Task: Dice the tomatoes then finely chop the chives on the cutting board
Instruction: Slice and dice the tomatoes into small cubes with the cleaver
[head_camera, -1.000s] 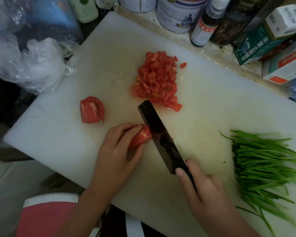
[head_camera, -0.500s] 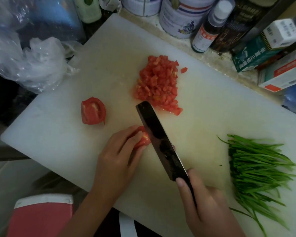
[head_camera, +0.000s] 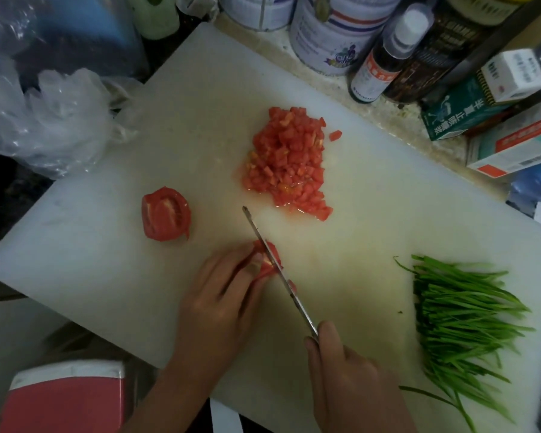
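Tomato piece (head_camera: 267,259) sits on the cutting board (head_camera: 200,104), held by the left hand's (head_camera: 219,310) curled fingers (head_camera: 231,270). The right hand (head_camera: 353,379) grips the knife (head_camera: 281,271), whose blade cuts into it, tip pointing far-left. Diced tomato (head_camera: 289,160) lies beyond the fingers. The chives (head_camera: 463,317) lie to their right, tips pointing rightward.

crumpled clear plastic bag (head_camera: 53,120): far left. white tin with blue and red stripes (head_camera: 334,32): top edge, just beside a dark bottle with white cap (head_camera: 381,60). green-and-white carton (head_camera: 456,114): right of the bottle. red-and-white container (head_camera: 66,398): lower left.
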`<control>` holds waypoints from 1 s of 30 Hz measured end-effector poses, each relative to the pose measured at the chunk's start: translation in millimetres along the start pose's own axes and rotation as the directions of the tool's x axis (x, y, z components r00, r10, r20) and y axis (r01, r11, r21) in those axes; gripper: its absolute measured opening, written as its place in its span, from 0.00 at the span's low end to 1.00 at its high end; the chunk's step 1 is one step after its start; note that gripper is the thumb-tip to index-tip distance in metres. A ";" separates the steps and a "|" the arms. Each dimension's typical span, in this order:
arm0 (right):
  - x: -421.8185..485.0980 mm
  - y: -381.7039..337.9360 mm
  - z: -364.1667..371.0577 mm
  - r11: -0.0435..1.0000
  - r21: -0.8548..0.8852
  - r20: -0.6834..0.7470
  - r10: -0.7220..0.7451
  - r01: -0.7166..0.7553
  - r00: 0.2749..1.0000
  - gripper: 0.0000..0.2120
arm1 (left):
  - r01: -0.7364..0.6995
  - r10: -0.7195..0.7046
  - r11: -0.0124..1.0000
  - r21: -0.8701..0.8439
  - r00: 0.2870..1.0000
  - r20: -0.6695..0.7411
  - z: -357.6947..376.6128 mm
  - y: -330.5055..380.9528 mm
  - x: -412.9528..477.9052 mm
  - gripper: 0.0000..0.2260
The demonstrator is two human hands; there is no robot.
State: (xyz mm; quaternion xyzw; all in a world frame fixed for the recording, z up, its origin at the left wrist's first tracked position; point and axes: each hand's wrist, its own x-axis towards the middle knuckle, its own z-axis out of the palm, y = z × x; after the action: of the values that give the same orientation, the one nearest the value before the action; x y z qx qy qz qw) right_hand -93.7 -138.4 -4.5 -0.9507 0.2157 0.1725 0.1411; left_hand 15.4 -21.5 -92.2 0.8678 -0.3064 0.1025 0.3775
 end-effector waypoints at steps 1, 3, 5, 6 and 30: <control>3.0 0.3 0.8 1.000 -0.004 0.034 -0.003 0.003 0.999 0.17 | 0.003 -0.003 1.000 -0.005 1.000 0.002 0.1 -0.2 -0.1 0.09; 11.5 5.0 6.9 0.999 -0.036 0.066 -0.014 0.016 0.998 0.16 | 0.014 -0.014 1.000 -0.014 1.000 0.003 1.3 -1.6 0.8 0.09; 21.4 2.0 -0.6 0.999 -0.050 0.095 -0.013 0.018 0.995 0.09 | 0.011 -0.011 1.000 -0.022 1.000 0.000 1.6 -0.7 2.3 0.09; 32.1 -4.3 -7.3 0.998 -0.057 0.120 -0.031 0.038 0.992 0.06 | 0.013 -0.013 1.000 -0.027 1.000 0.000 1.4 -1.0 3.2 0.10; 45.4 12.0 -25.6 0.895 0.408 -0.149 -0.128 0.179 0.980 0.08 | 0.062 -0.061 0.992 -0.109 0.998 0.010 -2.2 -7.6 2.4 0.10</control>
State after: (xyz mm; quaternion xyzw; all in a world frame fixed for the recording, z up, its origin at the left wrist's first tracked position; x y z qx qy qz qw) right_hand -53.9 -174.1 -1.5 -0.9208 0.1799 0.0536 0.3419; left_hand 22.1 -17.0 -94.2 0.8553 -0.2857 0.0711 0.4263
